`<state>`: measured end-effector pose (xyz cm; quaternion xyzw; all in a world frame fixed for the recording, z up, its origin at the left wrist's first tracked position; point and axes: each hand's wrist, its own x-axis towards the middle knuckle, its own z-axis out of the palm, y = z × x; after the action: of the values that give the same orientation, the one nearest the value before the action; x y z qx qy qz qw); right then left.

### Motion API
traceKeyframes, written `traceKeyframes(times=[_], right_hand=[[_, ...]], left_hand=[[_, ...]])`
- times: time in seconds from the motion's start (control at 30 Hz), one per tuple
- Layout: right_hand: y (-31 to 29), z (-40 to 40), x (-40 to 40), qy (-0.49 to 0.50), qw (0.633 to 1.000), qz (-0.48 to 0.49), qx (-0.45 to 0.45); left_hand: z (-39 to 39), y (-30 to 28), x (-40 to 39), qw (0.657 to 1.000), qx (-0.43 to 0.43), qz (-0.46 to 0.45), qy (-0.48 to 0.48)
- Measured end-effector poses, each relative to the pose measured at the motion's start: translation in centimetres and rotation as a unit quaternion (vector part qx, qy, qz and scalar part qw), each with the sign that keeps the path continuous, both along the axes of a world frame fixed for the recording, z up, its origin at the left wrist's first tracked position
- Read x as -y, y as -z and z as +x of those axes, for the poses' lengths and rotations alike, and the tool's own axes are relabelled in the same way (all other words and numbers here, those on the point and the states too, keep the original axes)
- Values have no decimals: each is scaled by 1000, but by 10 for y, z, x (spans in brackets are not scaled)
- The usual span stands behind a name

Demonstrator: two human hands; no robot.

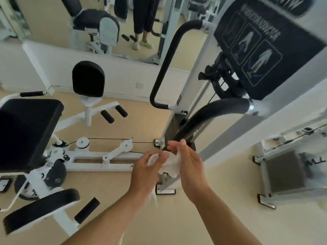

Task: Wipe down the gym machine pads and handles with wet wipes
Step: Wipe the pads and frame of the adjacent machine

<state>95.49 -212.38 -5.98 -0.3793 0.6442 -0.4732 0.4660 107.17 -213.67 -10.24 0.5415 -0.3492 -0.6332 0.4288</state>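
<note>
Both hands meet in the middle, low down, with one white wet wipe point(169, 160) between them. The left hand point(148, 171) has its fingers bent over the left end of the wipe, and the thumb pinches it from the side. A thin bit of wipe hangs down under the left wrist. The right hand point(190, 167) stands on its edge with the fingers nearly straight and close together, pressed flat on the right side of the wipe. The fingertips of the right hand point up and touch the low end of the near black handle point(208, 117).

Both arms are bare and reach forward from the bottom of the view. They come closer together toward the hands.

The tall machine has two curved black handles. The far handle point(169, 55) bends down on the left of the post. A black sign point(265, 48) with three small people pictures sits on top.

On the left is another white machine with black pads: a big flat pad point(26, 131), a round-topped pad point(88, 78) and a long pad point(40, 212) near the bottom. A mirror point(88, 23) on the wall shows a person's legs. The floor point(221, 191) is tan.
</note>
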Motion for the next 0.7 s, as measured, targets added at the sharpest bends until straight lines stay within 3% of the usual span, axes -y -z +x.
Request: traceKeyframes(times=[0.3,0.5,0.63,0.7], right_hand=[[-12,-49,-25,-46,995,45,78],[-29,-57,-30,46,996,-12,70],[-71,-61,-24,115,986,-123,0],[-103,-65,-14,213,941,-258,-54]], left_hand=[[-27,-26,8,996,60,-66,-18],[-28,-35,10,996,32,-77,-30],[-33,-45,15,995,24,-99,-22],[-38,-48,18,993,20,-111,-25]])
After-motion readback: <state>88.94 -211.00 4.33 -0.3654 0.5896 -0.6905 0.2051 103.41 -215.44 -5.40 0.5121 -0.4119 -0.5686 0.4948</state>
